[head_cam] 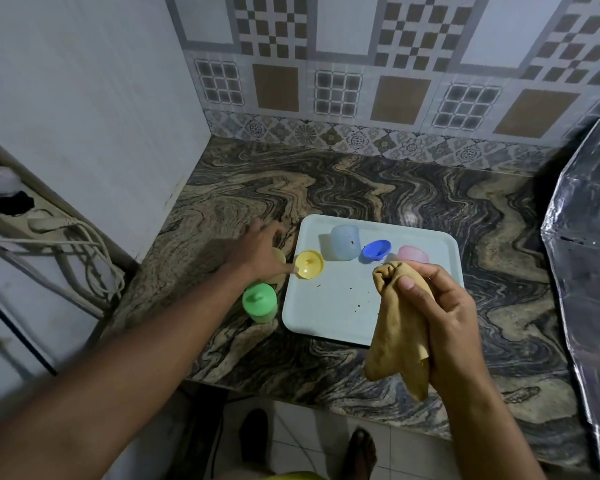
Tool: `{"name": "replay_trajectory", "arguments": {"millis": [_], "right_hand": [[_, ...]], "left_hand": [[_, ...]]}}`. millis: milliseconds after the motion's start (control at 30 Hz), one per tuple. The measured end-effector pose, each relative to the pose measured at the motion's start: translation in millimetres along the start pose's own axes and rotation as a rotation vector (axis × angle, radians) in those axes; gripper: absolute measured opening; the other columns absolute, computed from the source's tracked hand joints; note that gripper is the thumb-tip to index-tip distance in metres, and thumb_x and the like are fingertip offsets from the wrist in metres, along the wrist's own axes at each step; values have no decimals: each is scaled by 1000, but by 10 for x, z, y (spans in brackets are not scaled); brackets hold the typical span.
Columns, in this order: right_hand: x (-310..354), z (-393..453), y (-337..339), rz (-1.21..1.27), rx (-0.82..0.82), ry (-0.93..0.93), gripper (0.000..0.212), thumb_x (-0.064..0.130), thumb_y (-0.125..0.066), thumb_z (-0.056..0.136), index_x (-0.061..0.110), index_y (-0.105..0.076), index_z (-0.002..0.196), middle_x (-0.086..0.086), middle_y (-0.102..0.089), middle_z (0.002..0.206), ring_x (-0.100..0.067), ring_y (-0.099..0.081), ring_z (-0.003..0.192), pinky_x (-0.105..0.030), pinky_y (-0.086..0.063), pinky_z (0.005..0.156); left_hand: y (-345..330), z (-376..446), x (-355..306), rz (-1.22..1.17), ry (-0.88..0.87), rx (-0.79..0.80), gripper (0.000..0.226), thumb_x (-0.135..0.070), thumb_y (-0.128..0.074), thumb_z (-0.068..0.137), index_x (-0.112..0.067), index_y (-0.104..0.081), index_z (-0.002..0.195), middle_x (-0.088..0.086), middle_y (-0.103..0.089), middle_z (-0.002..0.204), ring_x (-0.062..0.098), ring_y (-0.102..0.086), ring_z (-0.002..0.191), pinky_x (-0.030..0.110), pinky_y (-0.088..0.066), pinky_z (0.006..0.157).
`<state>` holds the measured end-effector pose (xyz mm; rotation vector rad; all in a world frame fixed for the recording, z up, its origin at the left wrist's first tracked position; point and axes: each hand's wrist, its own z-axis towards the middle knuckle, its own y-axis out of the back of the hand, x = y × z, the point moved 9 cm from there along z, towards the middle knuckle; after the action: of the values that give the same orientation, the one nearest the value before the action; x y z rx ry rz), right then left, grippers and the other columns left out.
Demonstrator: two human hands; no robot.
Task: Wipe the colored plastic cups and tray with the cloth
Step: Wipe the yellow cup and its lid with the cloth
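A pale blue tray lies on the marbled counter with dark crumbs on it. On it stand an upturned light blue cup, a blue lid, a pink cup and, at its left edge, a yellow lid. A green cup with its lid on stands on the counter left of the tray. My left hand reaches over a pale yellow cup, mostly hiding it, fingers spread and thumb near the yellow lid. My right hand grips a bunched tan cloth above the tray's right side.
The counter ends at a patterned tiled wall behind and a plain wall on the left. Crinkled foil sheeting covers something at the right. Cables hang at the left. The floor and my feet show below the counter's front edge.
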<state>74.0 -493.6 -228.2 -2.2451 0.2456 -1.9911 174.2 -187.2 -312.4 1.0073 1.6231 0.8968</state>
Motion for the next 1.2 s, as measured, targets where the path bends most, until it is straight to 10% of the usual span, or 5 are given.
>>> {"name": "replay_trajectory", "arguments": {"millis": [200,600,833,1067,1200], "right_hand": [[29,7,38,6,-17,2,23,13,-69,91,5,-72,113,-1,-81,95,-11,-74,87,-21,-61,76],[70,-72,304,15,-84,31,25,18,-76,88,7,-73,111,-3,-80,97,-15,-72,91,-29,-59,83],[13,-83,430,35,-140,2,32,23,-83,86,9,-73,112,-9,-79,102,-24,-70,97,-39,-55,89],[91,-18,277,109,-149,7,29,31,-80,80,22,-79,108,-20,-70,134,-19,-67,101,-33,-55,81],[184,23,106,90,-114,38,42,42,-84,74,20,-74,108,-16,-75,117,-29,-66,98,-49,-52,88]], "left_hand": [[-111,-128,-802,230,-472,9,40,-34,-77,81,-27,-66,119,-3,-55,117,23,-50,120,39,-38,100],[-464,195,-792,368,-307,77,21,-31,-70,91,-19,-69,108,2,-69,111,29,-67,103,34,-45,73],[-183,256,-687,-164,-88,-1,13,-32,-80,84,-22,-78,77,0,-74,70,21,-69,66,32,-52,60],[66,-292,-930,-1351,157,271,3,-17,-72,95,-18,-71,93,-3,-75,82,11,-67,78,25,-50,75],[188,-717,-1087,-1702,221,363,12,-24,-72,83,-18,-78,92,2,-76,89,11,-69,78,28,-47,81]]}}
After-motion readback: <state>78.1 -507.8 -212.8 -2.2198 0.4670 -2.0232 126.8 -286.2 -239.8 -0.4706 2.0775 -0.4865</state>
